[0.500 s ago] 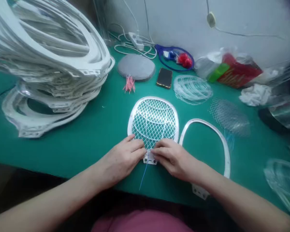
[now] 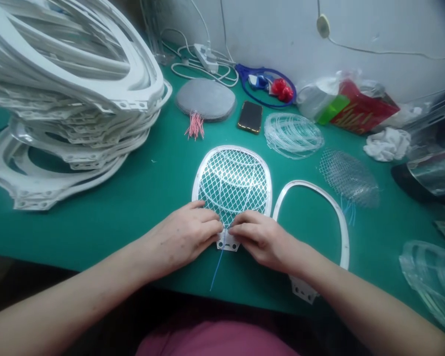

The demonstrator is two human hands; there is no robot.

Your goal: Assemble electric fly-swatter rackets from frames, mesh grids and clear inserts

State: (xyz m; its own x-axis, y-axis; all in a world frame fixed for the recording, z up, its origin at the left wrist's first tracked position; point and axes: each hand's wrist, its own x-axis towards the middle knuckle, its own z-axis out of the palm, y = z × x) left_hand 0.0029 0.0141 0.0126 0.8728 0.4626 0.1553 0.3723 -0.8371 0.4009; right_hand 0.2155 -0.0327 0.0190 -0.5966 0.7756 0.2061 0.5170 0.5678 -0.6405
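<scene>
Mesh (image 2: 232,178): may ripple if pressed unevenly.
Left hand (image 2: 191,233), right hand (image 2: 265,239): over white frame (image 2: 269,190), grip unclear.
Blue wire (image 2: 217,271): may bend if snagged.

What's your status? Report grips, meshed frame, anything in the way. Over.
Left grip, right grip at near end of meshed frame, flanking blue strand. Meshed frame lying on green table. Second frame close alongside; no visible obstruction.

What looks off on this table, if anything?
The stack of white frames at left looks uneven, its layers askew and tilted, so it may be unsteady. No spill or damage stands out.
</scene>
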